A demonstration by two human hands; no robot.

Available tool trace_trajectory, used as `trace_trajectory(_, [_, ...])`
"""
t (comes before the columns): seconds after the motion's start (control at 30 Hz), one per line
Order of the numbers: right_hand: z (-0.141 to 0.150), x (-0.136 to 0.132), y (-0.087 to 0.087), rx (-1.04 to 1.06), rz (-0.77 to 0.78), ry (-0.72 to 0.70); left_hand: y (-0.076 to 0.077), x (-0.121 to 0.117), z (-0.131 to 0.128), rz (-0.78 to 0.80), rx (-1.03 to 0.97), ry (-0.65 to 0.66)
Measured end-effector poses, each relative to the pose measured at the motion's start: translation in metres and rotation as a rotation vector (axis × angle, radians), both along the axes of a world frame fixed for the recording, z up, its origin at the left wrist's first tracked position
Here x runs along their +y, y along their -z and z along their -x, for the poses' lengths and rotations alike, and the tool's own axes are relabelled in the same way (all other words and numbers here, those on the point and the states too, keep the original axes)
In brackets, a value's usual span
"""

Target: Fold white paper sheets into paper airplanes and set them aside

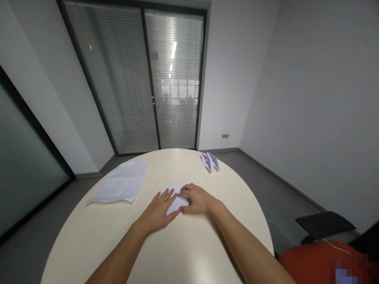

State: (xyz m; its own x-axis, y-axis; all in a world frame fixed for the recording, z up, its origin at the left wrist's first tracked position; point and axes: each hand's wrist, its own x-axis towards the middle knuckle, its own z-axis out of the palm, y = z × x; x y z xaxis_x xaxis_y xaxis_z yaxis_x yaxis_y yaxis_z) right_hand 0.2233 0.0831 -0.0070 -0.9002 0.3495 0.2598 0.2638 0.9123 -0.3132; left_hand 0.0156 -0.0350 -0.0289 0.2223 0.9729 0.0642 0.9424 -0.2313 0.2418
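A small folded white paper [175,201] lies on the round cream table [183,248] in front of me. My left hand [158,211] rests flat on the paper's left side, fingers stretched out and slightly apart. My right hand [197,198] presses on the paper's right part with its fingers curled down onto the fold. Both forearms reach in from the bottom of the view.
A larger creased white sheet [121,183] lies at the table's far left. Two small folded printed papers [210,161] sit near the far right edge. A black and orange chair [322,244] stands at the right. Glass doors with blinds [154,79] face me.
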Motion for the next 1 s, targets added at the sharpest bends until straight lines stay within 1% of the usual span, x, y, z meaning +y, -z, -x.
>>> trace_trajectory(0.07, [0.000, -0.001, -0.002, -0.009, 0.011, 0.030, -0.001, 0.000, 0.001, 0.002, -0.005, 0.017])
trace_trajectory(0.2, [0.002, -0.001, -0.004, -0.036, 0.026, 0.159, -0.004, -0.001, 0.000, -0.002, -0.032, 0.088])
trace_trajectory(0.37, [0.006, 0.001, 0.005, -0.079, -0.073, 0.230, -0.006, -0.002, -0.002, -0.007, -0.060, 0.104])
trace_trajectory(0.47, [0.007, 0.001, 0.015, -0.078, -0.111, 0.218, -0.006, -0.002, -0.003, -0.021, -0.058, 0.088])
trace_trajectory(0.6, [0.010, 0.001, 0.023, -0.077, -0.095, 0.188, -0.005, -0.002, -0.003, -0.012, -0.041, 0.064])
trace_trajectory(0.83, [0.014, 0.004, 0.023, -0.125, -0.009, 0.264, -0.003, -0.002, -0.003, 0.000, -0.032, 0.051])
trace_trajectory(1.0, [0.016, 0.006, 0.024, -0.122, -0.003, 0.252, -0.003, -0.002, -0.005, -0.023, -0.022, 0.037])
